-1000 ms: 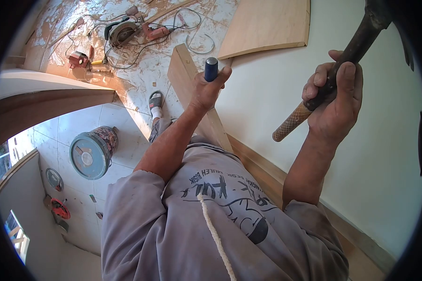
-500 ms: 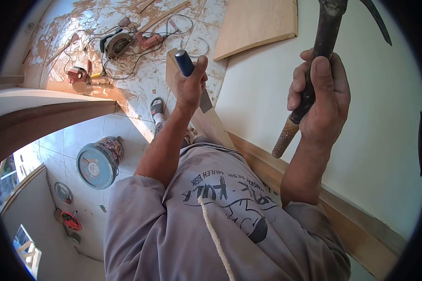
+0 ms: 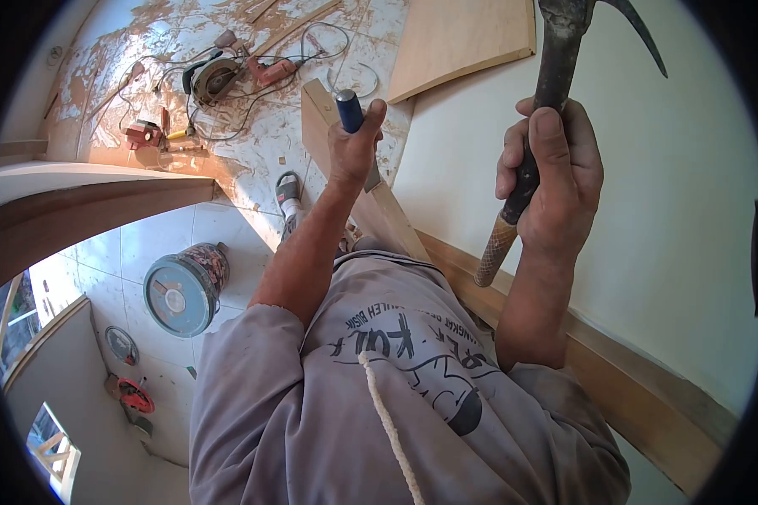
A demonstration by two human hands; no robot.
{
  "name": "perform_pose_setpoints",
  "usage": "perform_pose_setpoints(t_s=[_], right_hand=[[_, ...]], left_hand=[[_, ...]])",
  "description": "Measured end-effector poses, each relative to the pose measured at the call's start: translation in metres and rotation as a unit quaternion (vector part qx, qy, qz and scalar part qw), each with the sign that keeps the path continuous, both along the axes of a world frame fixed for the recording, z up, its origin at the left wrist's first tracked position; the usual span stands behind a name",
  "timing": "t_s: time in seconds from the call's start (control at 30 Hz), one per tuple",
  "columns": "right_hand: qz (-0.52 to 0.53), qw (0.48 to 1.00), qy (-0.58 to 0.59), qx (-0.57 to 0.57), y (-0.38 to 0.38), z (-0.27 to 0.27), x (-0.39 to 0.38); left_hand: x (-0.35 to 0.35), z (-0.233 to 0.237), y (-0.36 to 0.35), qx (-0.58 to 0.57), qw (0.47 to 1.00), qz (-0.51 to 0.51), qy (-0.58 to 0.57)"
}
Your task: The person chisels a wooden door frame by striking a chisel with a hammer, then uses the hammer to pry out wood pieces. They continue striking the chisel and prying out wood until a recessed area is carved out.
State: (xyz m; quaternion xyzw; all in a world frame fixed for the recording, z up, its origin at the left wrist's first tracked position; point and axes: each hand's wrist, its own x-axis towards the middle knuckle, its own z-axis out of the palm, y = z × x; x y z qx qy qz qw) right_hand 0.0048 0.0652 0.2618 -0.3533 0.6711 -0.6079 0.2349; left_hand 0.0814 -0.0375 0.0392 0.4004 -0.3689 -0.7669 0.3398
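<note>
My left hand (image 3: 355,150) is wrapped round the blue handle of a chisel (image 3: 349,111), its metal-capped end up. The chisel's wide blade shows below the fist, beside a pale wooden beam (image 3: 392,217). At the right, my right hand (image 3: 560,181) grips a claw hammer (image 3: 556,71) by its dark handle. The hammer's head is raised near the top edge, partly cut off, with its curved claw pointing right. A worn, textured grip end sticks out below my right hand.
A circular saw (image 3: 216,80), a pink drill (image 3: 271,73) and a red planer (image 3: 143,133) lie among shavings on the floor. A lidded bucket (image 3: 177,295) stands left. A wooden panel (image 3: 463,42) leans near the pale wall (image 3: 674,227). A curved wooden piece (image 3: 93,215) juts in from the left.
My right hand and the hammer have shifted left and slightly down. My left hand with the chisel appears slightly further right. The whole view has moved a little.
</note>
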Motion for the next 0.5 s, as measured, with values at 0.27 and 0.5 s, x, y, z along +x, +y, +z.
perform_pose_setpoints(t_s=[0.27, 0.5], right_hand=[[-0.013, 1.0, -0.003, 0.001, -0.0015, 0.0017, -0.0039], [-0.008, 1.0, 0.0, -0.001, -0.0015, 0.0018, -0.005]], left_hand=[[-0.0034, 0.0024, -0.0009, -0.005, 1.0, 0.002, -0.006], [-0.0085, 0.0041, -0.0005, -0.004, 1.0, -0.001, 0.008]])
